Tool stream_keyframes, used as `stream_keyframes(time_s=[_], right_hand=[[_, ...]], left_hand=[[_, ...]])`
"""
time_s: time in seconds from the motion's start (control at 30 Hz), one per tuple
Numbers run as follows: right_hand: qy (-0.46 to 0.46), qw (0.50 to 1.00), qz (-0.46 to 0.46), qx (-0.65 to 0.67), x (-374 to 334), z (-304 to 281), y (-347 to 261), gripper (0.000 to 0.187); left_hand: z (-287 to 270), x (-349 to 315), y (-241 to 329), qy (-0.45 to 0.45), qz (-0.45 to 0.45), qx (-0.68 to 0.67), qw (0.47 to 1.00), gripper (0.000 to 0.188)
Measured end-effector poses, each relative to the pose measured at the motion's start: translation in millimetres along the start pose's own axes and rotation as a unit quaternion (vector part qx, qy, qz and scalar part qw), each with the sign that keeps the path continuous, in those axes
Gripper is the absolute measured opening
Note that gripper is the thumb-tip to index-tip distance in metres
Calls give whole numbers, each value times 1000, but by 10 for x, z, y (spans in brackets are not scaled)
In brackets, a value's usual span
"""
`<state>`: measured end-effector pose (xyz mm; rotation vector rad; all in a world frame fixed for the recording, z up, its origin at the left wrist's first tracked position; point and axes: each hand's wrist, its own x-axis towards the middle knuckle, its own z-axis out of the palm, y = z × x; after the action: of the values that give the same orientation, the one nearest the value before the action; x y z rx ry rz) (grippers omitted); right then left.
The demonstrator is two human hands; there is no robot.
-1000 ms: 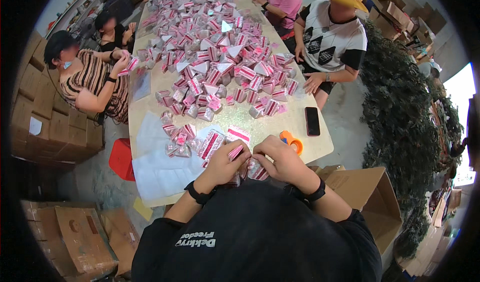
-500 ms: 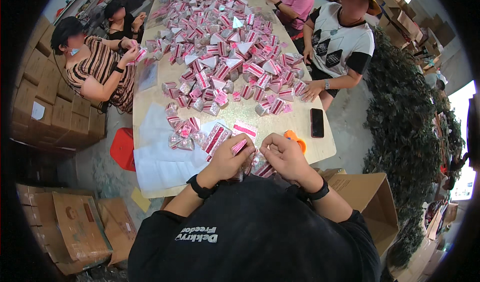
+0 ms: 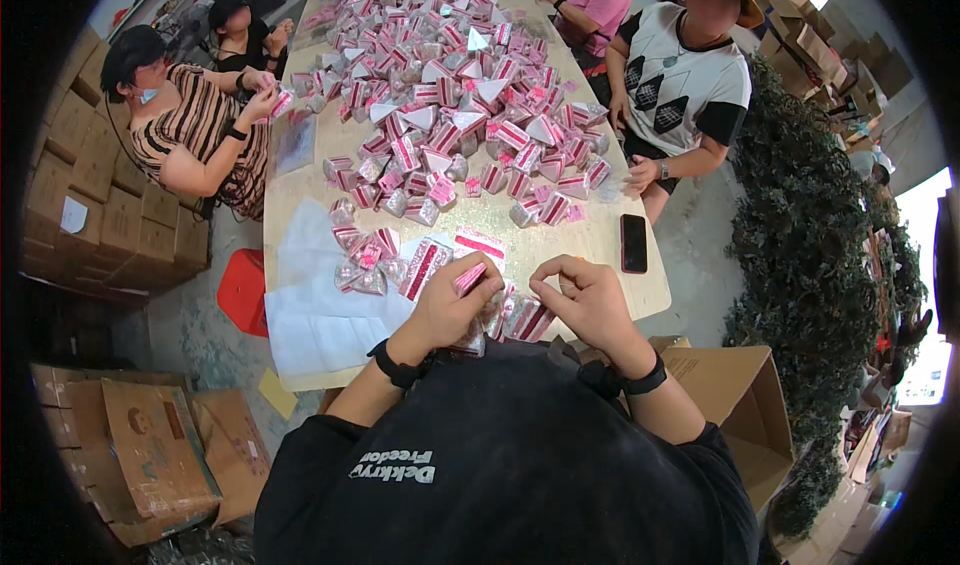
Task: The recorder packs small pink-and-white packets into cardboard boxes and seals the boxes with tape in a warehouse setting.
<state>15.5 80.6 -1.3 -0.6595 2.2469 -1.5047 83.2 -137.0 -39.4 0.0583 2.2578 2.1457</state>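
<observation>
My left hand (image 3: 445, 305) is closed round a small stack of pink-and-white cards (image 3: 469, 279) at the table's near edge. To its right, my right hand (image 3: 588, 305) has thumb and forefinger pinched together; whatever they hold, if anything, is too small to make out. Between and below the hands sit clear-wrapped pink-and-white striped packages (image 3: 527, 319), partly hidden by the left hand. A flat pink-and-white packet (image 3: 424, 268) lies just beyond my left hand, beside a white card with a pink band (image 3: 480, 245). Several wrapped wedges (image 3: 365, 273) cluster to the left.
A big heap of wrapped striped wedges (image 3: 450, 115) covers the table's far part. White sheeting (image 3: 320, 310) lies front left, a black phone (image 3: 633, 244) at the right edge. An open carton (image 3: 735, 405) stands right of me, a red stool (image 3: 243, 290) left. Co-workers sit along both sides.
My right hand has moved right and slightly up, apart from the left hand and the packages. The orange object beyond it is now hidden. A co-worker's hand at the right edge has shifted.
</observation>
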Motion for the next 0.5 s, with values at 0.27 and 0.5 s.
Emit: stream_keyframes(time_s=[0.27, 0.5], right_hand=[[49, 999, -19, 13, 39, 4, -53, 10], [110, 993, -50, 6, 92, -76, -320, 10]], left_hand=[[44, 92, -2, -14, 2, -116, 993, 26], [51, 194, 90, -50, -20, -281, 958, 81]])
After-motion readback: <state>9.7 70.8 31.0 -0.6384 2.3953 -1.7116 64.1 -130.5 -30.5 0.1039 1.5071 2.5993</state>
